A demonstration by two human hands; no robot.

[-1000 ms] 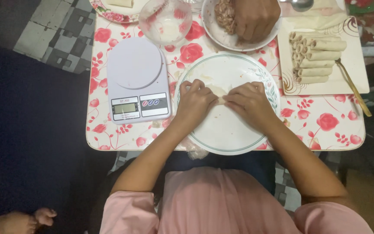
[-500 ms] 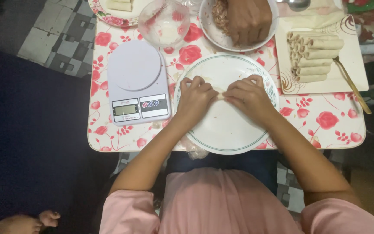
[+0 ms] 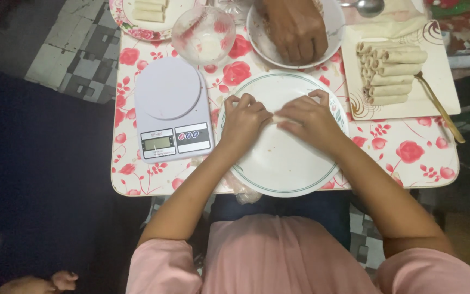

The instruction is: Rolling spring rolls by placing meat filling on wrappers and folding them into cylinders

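Bench [image 3: 409, 155]: small, covered in a white cloth with red roses, set close against the person's lap so that everything lies within arm's reach. Large white plate [image 3: 284, 163] with a thin green rim sits at the near edge, centred before the body; it serves as the working surface. Square white tray [image 3: 441, 81] to the right rear carries a stack of finished pale rolls [image 3: 390, 73] laid parallel, out of the way of the work yet near the right arm; a gold-coloured utensil [image 3: 440, 106] lies along its right side. Digital kitchen scale [image 3: 171, 109] stands just left of the plate, display turned toward the person, nothing on its platform. Behind the plate, a white bowl [image 3: 330, 32] holds filling; another person's hand [image 3: 296, 30] reaches into it from the far side. Clear glass bowl [image 3: 205, 34] stands behind the scale, and a floral plate [image 3: 131, 19] with more rolls sits at the far left corner. Left hand [image 3: 244, 121] and right hand [image 3: 311, 117] meet over the upper half of the large plate, fingers curled down and pressed together on a thin pale wrapper [image 3: 278, 118], which shows only as a sliver between them; both are closed onto it from either end, apparently to keep it tight and even. Whether filling lies inside cannot be told.
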